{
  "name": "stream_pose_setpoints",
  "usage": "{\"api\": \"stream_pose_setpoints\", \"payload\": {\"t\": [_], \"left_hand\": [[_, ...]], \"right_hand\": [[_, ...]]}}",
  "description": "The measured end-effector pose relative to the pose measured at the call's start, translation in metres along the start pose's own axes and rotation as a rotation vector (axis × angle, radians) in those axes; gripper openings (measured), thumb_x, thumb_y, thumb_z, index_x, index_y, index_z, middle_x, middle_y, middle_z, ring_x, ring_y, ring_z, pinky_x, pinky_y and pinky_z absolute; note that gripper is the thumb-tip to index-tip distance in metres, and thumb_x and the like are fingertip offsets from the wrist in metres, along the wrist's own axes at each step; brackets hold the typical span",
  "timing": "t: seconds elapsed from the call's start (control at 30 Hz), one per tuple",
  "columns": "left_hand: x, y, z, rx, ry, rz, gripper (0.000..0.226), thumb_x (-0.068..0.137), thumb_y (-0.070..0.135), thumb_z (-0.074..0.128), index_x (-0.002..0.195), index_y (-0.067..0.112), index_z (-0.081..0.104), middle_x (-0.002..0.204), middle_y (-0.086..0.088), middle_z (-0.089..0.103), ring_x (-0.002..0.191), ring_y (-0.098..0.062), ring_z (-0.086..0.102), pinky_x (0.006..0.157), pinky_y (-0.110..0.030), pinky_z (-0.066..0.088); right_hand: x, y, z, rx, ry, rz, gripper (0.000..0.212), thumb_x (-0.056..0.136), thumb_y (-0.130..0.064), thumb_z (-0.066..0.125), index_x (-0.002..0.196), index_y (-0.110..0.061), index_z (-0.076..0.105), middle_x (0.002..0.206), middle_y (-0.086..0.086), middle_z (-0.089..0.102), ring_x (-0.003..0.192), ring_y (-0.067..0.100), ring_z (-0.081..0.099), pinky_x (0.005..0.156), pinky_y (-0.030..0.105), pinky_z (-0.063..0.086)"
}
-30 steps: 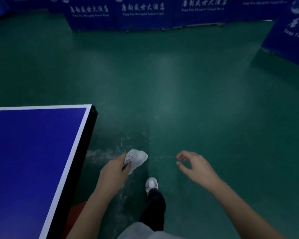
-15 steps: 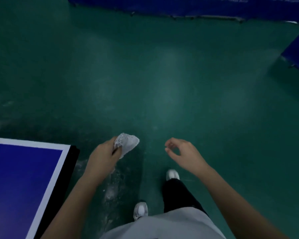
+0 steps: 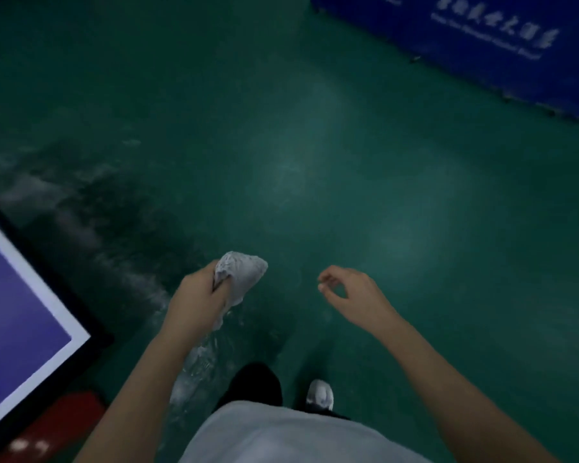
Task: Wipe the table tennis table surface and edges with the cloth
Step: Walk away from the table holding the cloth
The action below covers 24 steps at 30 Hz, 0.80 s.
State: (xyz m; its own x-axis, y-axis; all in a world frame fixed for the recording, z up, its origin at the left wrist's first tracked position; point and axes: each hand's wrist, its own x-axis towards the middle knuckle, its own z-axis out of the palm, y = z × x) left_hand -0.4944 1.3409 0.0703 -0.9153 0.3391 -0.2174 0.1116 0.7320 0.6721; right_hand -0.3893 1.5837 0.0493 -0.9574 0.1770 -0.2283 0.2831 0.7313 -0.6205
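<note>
green floor (image 3: 315, 145) fills most of the view; whitish scuff marks (image 3: 81, 208) run across it from far left toward the near centre, passing under the left forearm; picture is dim and somewhat blurred.

blue barrier boards (image 3: 482, 45) stand along the far right, white lettering on them, too blurred to read.

table tennis table (image 3: 10, 315): one corner only, at the near left; blue top, white border line (image 3: 41, 290) along both visible edges, black side edge (image 3: 67, 298) outside that; corner points to the right, toward the person's left arm; nothing lies on the visible part.

red object (image 3: 57, 419) low at the near left, beside and below the table corner; cannot tell what it is.

pale grey shirt (image 3: 281, 436) at the near edge, centre; black trouser leg (image 3: 251, 382) just beyond it; white shoe (image 3: 320, 396) to its right, on the floor.

left hand (image 3: 198, 302): near centre, right of the table corner and apart from it; fingers curled round the cloth (image 3: 241, 272), thumb pressed into its near side; cloth is white, bunched, most of it sticking out to the far right of the fist; it is held in the air over the floor, not touching the table.

right hand (image 3: 358, 295): right of the cloth, well apart from it, at about the same height; fingers loosely curled, thumb and forefinger tips close to each other; holds nothing.
</note>
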Motion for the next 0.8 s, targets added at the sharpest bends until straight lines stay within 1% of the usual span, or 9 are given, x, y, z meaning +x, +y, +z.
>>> {"api": "stream_pose_setpoints", "payload": {"t": [0.07, 0.13, 0.2, 0.27, 0.37, 0.43, 0.63, 0.73, 0.8], "left_hand": [[0.015, 0.009, -0.007, -0.001, 0.066, -0.045, 0.02, 0.093, 0.018, 0.051, 0.109, 0.017, 0.062, 0.084, -0.007, 0.067, 0.074, -0.028, 0.063, 0.067, -0.042, 0.052], [0.031, 0.011, -0.013, 0.022, 0.119, -0.076, 0.01, 0.093, 0.018, 0.051, 0.094, 0.021, 0.06, 0.075, -0.003, 0.065, 0.067, -0.025, 0.061, 0.06, -0.037, 0.05], [0.044, 0.011, -0.018, 0.045, 0.154, -0.111, 0.008, 0.093, 0.021, 0.051, 0.093, 0.02, 0.059, 0.069, 0.003, 0.061, 0.061, -0.018, 0.059, 0.055, -0.033, 0.048], [0.06, 0.005, -0.02, 0.048, 0.171, -0.154, 0.011, 0.093, 0.023, 0.05, 0.099, 0.018, 0.058, 0.071, 0.0, 0.062, 0.062, -0.019, 0.059, 0.059, -0.04, 0.052], [0.088, -0.007, -0.025, 0.045, 0.201, -0.247, 0.01, 0.094, 0.022, 0.049, 0.086, 0.015, 0.051, 0.068, -0.01, 0.061, 0.06, -0.03, 0.059, 0.058, -0.045, 0.05], [0.111, -0.016, -0.031, 0.027, 0.225, -0.288, 0.014, 0.094, 0.021, 0.049, 0.083, 0.014, 0.053, 0.068, -0.01, 0.061, 0.06, -0.028, 0.059, 0.058, -0.044, 0.05], [0.212, -0.029, -0.085, -0.071, 0.339, -0.337, 0.01, 0.094, 0.022, 0.049, 0.087, 0.019, 0.056, 0.068, -0.002, 0.061, 0.059, -0.021, 0.057, 0.054, -0.036, 0.046], [0.264, -0.033, -0.116, -0.086, 0.38, -0.348, 0.014, 0.094, 0.02, 0.048, 0.098, 0.013, 0.059, 0.075, -0.005, 0.064, 0.065, -0.022, 0.06, 0.061, -0.041, 0.05], [0.295, -0.036, -0.13, -0.098, 0.391, -0.365, 0.017, 0.094, 0.021, 0.048, 0.104, 0.014, 0.06, 0.077, -0.005, 0.065, 0.066, -0.021, 0.061, 0.062, -0.04, 0.051]], "right_hand": [[0.036, 0.002, -0.014, 0.005, -0.025, -0.059, 0.014, 0.092, -0.029, 0.056, 0.099, -0.019, 0.062, 0.094, -0.01, 0.063, 0.093, 0.009, 0.058, 0.084, 0.033, 0.048], [0.071, 0.002, -0.019, 0.015, -0.056, -0.112, 0.012, 0.091, -0.028, 0.057, 0.098, -0.019, 0.062, 0.092, -0.011, 0.062, 0.091, 0.01, 0.059, 0.084, 0.033, 0.048], [0.104, 0.002, -0.018, 0.014, -0.103, -0.149, 0.012, 0.091, -0.028, 0.057, 0.097, -0.019, 0.062, 0.091, -0.012, 0.062, 0.09, 0.009, 0.059, 0.083, 0.031, 0.048], [0.137, 0.0, -0.015, 0.003, -0.152, -0.177, 0.012, 0.091, -0.028, 0.057, 0.098, -0.02, 0.062, 0.092, -0.012, 0.062, 0.09, 0.007, 0.059, 0.083, 0.03, 0.049], [0.19, -0.012, -0.012, -0.003, -0.211, -0.228, 0.012, 0.091, -0.028, 0.057, 0.099, -0.02, 0.062, 0.094, -0.011, 0.063, 0.09, 0.007, 0.059, 0.082, 0.03, 0.049], [0.229, -0.026, -0.01, -0.021, -0.243, -0.272, 0.012, 0.092, -0.028, 0.057, 0.099, -0.021, 0.062, 0.094, -0.011, 0.063, 0.09, 0.007, 0.059, 0.082, 0.031, 0.05], [0.367, -0.098, -0.022, -0.054, -0.282, -0.383, 0.01, 0.091, -0.028, 0.056, 0.097, -0.021, 0.061, 0.092, -0.012, 0.062, 0.088, 0.007, 0.057, 0.077, 0.027, 0.047], [0.43, -0.132, -0.027, -0.049, -0.276, -0.437, 0.01, 0.091, -0.027, 0.057, 0.096, -0.021, 0.062, 0.092, -0.011, 0.063, 0.087, 0.007, 0.058, 0.077, 0.027, 0.047], [0.465, -0.146, -0.028, -0.037, -0.285, -0.46, 0.01, 0.091, -0.027, 0.057, 0.096, -0.02, 0.062, 0.092, -0.011, 0.063, 0.088, 0.007, 0.058, 0.077, 0.027, 0.047]]}}
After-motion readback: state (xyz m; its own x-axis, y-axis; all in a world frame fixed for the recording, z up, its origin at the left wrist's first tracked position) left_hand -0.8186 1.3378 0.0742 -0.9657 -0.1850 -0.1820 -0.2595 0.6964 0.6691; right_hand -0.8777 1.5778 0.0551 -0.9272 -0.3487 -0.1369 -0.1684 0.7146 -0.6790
